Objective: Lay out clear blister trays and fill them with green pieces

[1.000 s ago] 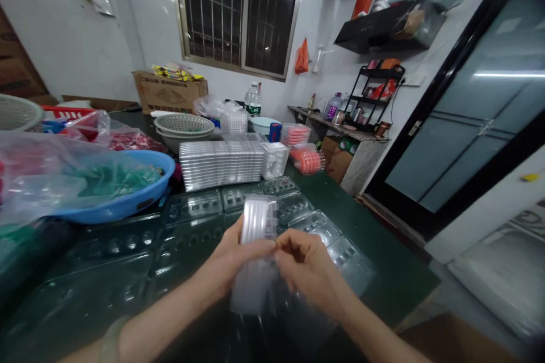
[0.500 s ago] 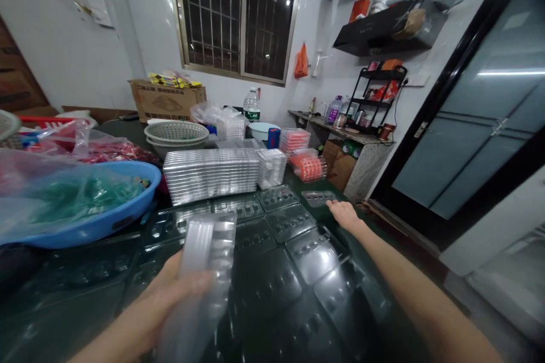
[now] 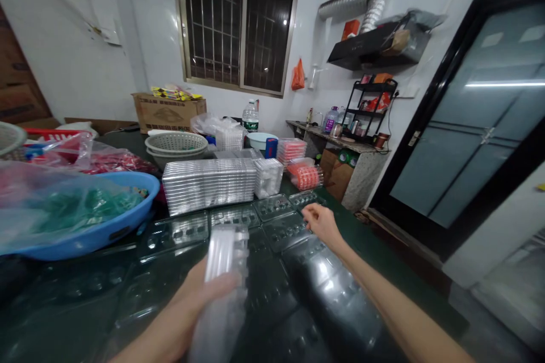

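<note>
My left hand (image 3: 191, 306) is closed round a stack of clear plastic blister trays (image 3: 223, 272), held upright and blurred, low over the dark green table (image 3: 374, 244). My right hand (image 3: 321, 224) hovers further out with loosely bent fingers and nothing in them. It is just behind a single clear tray (image 3: 307, 198) at the end of a row of clear trays (image 3: 238, 218) laid flat on the table. More flat trays (image 3: 323, 272) lie under my right forearm.
A tall pile of clear trays (image 3: 210, 184) and a small white box (image 3: 268, 177) stand behind the row. At left is a blue basin (image 3: 106, 227) under plastic bags. Colanders (image 3: 176, 144), a cardboard box (image 3: 168, 109), a bottle (image 3: 251, 116) and orange-filled containers (image 3: 303, 176) stand further back.
My hands came apart. The right hand reached out to the far right of the table, set down a single tray, and has now drawn back a little. The left keeps the stack.
</note>
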Demonstrator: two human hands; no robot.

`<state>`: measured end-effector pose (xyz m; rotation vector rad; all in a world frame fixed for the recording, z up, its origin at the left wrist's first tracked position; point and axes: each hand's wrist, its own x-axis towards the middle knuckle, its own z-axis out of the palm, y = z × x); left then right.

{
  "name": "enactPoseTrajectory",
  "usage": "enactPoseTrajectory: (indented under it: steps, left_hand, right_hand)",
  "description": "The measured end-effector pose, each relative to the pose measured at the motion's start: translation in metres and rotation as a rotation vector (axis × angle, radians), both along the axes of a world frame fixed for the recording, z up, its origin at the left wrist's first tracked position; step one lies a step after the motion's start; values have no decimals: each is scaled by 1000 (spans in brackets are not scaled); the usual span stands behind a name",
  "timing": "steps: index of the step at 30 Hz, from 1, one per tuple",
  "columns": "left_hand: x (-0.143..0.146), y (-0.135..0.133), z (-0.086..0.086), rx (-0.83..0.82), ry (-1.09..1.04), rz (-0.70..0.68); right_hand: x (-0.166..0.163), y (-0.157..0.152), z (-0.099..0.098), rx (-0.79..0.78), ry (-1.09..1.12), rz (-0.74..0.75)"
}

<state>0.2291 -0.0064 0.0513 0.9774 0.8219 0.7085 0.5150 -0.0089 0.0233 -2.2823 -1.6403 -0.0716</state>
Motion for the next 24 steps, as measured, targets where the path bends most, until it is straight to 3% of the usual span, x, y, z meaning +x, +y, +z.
enactPoseTrajectory:
  steps: [1, 3, 4, 7, 16, 24]
  left_hand:
    - [6, -3, 0, 19, -18, -14]
    - [17, -10, -2, 59, -66, -95]
    - [22, -15, -3, 79, -103, -169]
    - [29, -31, -7, 130, -229, -381]
    - [25, -58, -7, 138, -280, -386]
    - [20, -62, -4, 116, -307, -425]
  right_hand:
    - [-23, -13, 4, 13, 109, 86]
    - [-66, -41, 7, -31, 763, 430]
    - [-83, -54, 8, -87, 976, 516]
    - [-113, -81, 7, -108, 1306, 555]
    - [-121, -97, 0, -139, 1631, 612]
    - [-123, -101, 1, -175, 1687, 659]
